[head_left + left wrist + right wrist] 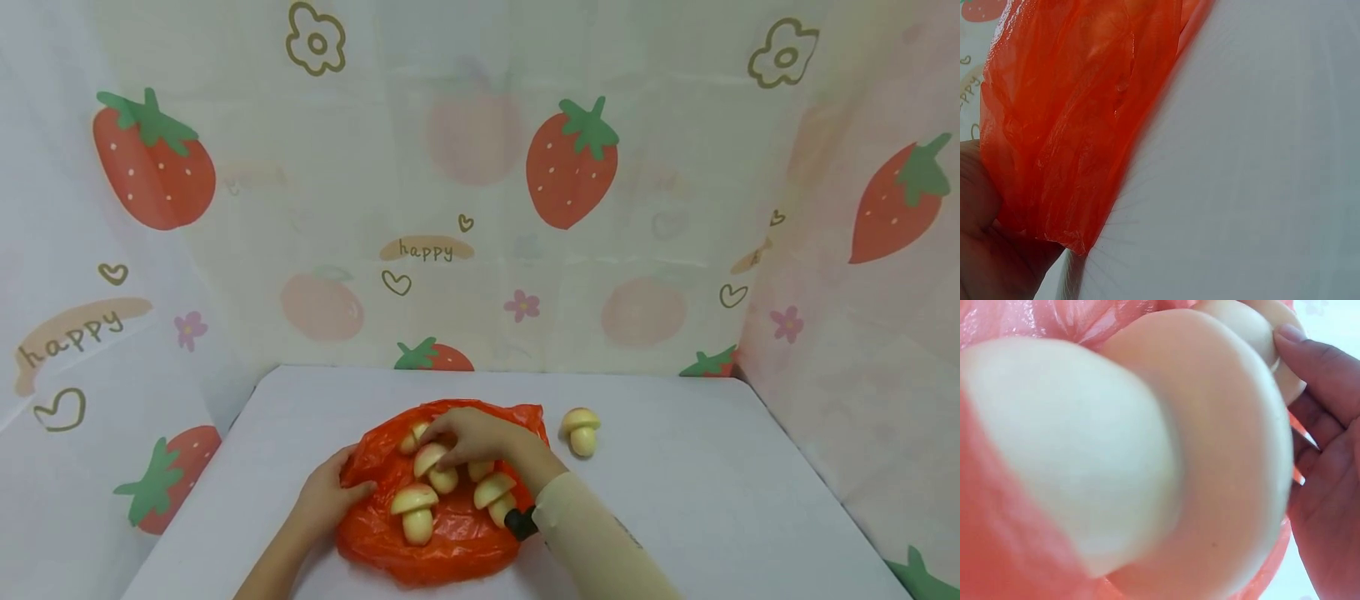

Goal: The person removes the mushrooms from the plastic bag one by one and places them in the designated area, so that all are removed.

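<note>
An open red plastic bag lies spread on the table with several toy mushrooms in it, pale yellow with a pinkish top. My left hand grips the bag's left edge, thumb on the inner side and fingers outside. Reaching in from the right, my right hand pinches one mushroom near the bag's middle; in the right wrist view the thumb presses on a mushroom. A mushroom at the front and another at the right lie beside it. One behind the right hand is partly hidden.
A single toy mushroom stands on the white table, to the right of the bag. Printed cloth walls with strawberries enclose the table at the back and both sides.
</note>
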Available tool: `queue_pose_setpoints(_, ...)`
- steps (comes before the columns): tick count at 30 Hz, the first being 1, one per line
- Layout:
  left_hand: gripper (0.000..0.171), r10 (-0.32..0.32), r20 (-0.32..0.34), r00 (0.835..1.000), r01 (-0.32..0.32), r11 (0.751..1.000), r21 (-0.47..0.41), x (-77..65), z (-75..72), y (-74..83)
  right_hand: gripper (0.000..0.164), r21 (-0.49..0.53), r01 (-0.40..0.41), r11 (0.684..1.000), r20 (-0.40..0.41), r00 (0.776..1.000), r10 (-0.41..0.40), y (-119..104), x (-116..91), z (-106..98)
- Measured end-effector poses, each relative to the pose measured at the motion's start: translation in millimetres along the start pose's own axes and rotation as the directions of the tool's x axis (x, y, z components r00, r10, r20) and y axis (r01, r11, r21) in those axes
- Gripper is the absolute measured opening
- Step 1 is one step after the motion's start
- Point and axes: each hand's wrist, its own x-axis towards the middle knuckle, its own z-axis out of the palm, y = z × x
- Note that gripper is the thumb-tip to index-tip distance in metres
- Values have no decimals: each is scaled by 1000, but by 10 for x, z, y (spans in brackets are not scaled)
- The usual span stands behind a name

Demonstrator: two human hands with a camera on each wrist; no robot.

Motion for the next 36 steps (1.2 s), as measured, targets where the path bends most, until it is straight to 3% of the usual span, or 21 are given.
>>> queue_pose_setpoints(4, 69, -25, 5, 1000, 25, 1000, 0, 4, 2, 10, 43, 22, 13, 1000, -45, 999, -12, -11, -40, -26)
queue_pose_setpoints(9, 69, -3, -4, 1000, 4, 1000, 9, -1, 0, 24, 41, 31, 42, 999, -87, 995, -39, -33, -82, -54)
queue_pose_setpoints(20, 69, 6, 3, 1000, -6, 1000, 12, 10, 6, -3, 40, -71, 71, 995, -183, 980, -83, -181, -241, -140)
queue_pose_setpoints(36, 66, 5, -2, 1000, -5, 1000, -14, 19, 6, -34, 42, -77, 168, 983, -372, 910, -184, -252, -578, -163)
